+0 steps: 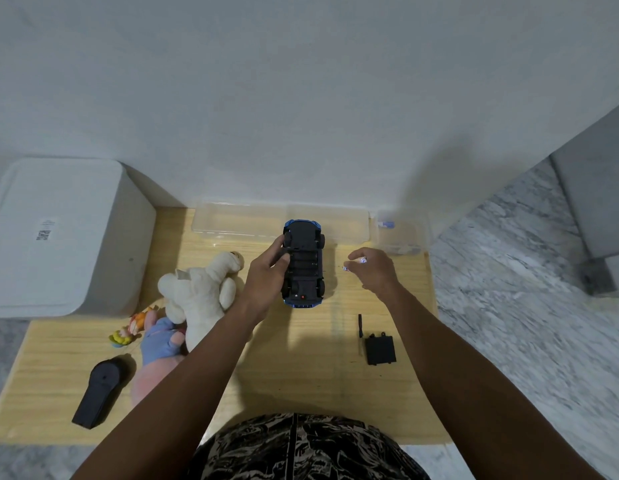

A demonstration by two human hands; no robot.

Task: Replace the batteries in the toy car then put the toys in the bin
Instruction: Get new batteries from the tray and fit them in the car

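The bench [301, 386] is pale wood, set against a white wall. At its left end stands a big white bin [55, 237] with its lid on. Along the back edge lies a clear tray [239, 221], and at the back right corner a small clear box [401, 237] with small items inside, too blurred to name.

A cream plush toy [197, 292] lies left of centre, overlapping a doll [155, 341] in blue clothing. A small orange and yellow figure [131, 329] lies just left of the doll. A black remote [98, 393] lies near the front left.

The car [304, 265] rests upside down at mid-bench, blue body under a black chassis, its battery bay uncovered. The left hand [270, 278] holds its left side, thumb over the chassis, its grip clamped on the car.

The right hand [374, 271] hovers right of the car, apart from it, fingers curled round a small battery [361, 260]; its grip is clamped on that.

The black cover [380, 349] lies front right, with a screwdriver [360, 332] just left of it.
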